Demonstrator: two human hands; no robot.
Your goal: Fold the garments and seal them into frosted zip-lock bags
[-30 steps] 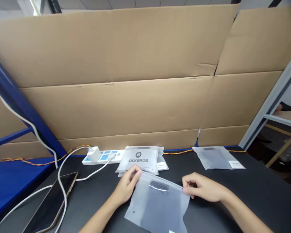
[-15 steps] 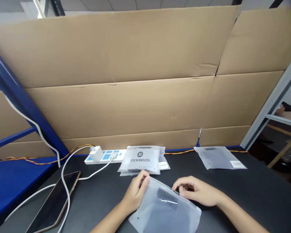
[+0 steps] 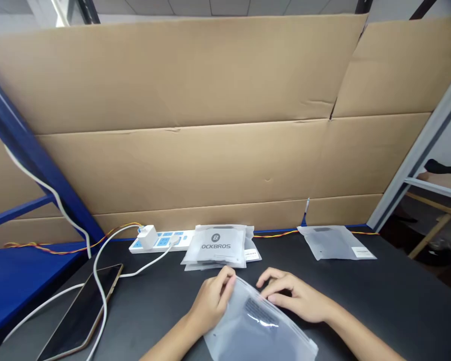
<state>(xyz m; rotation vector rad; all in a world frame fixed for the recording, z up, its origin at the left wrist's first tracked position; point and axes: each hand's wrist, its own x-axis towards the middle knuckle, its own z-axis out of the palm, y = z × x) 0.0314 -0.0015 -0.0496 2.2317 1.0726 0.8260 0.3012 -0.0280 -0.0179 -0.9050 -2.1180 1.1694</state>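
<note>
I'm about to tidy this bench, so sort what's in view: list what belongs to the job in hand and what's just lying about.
Job in hand:
held bag, its corner in the left hand, the right hand at its top edge
probably the pile of similar bags and the lone bag

Lying about, apparently:
phone
power strip
charger
white cables

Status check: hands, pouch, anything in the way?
Left hand pinching held pouch by a top corner. Right hand at its slanted top edge, grip unclear. Pouch bottom out of frame. Nothing visibly blocking; OCKBROS pouch stack just beyond.
</note>
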